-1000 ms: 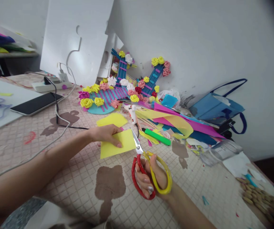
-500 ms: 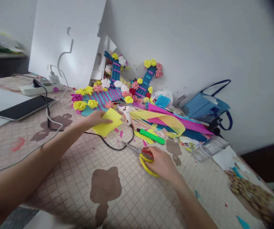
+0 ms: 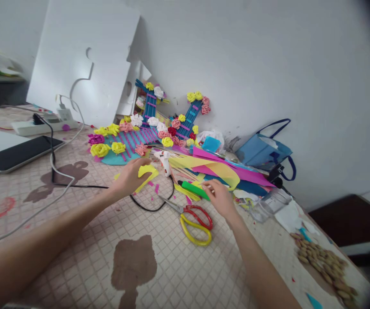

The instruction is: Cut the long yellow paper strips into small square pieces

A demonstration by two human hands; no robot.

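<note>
Yellow paper (image 3: 146, 172) is between the thumb and fingers of my left hand (image 3: 130, 177), close to the tabletop. My right hand (image 3: 219, 196) is at the right end of a green marker (image 3: 194, 189), its fingers bent; whether they grip the marker is unclear. Scissors (image 3: 185, 210) with one red and one yellow handle lie on the table just below, touched by neither hand. Between the hands, a white glue gun (image 3: 164, 162) rests with its black cord looping toward the scissors.
Behind stand paper-flower decorations (image 3: 146, 133) and coloured paper strips (image 3: 217, 165). To the right are a blue bag (image 3: 262, 150), a clear plastic container (image 3: 266, 206) and a pile of nuts (image 3: 323, 262). A tablet (image 3: 16, 152) and power strip (image 3: 43, 125) lie left, with cables crossing the table.
My right hand has let go of the scissors and moved up to the green marker. The left hand has shifted over the yellow paper, covering more of it. The view has shifted slightly.
</note>
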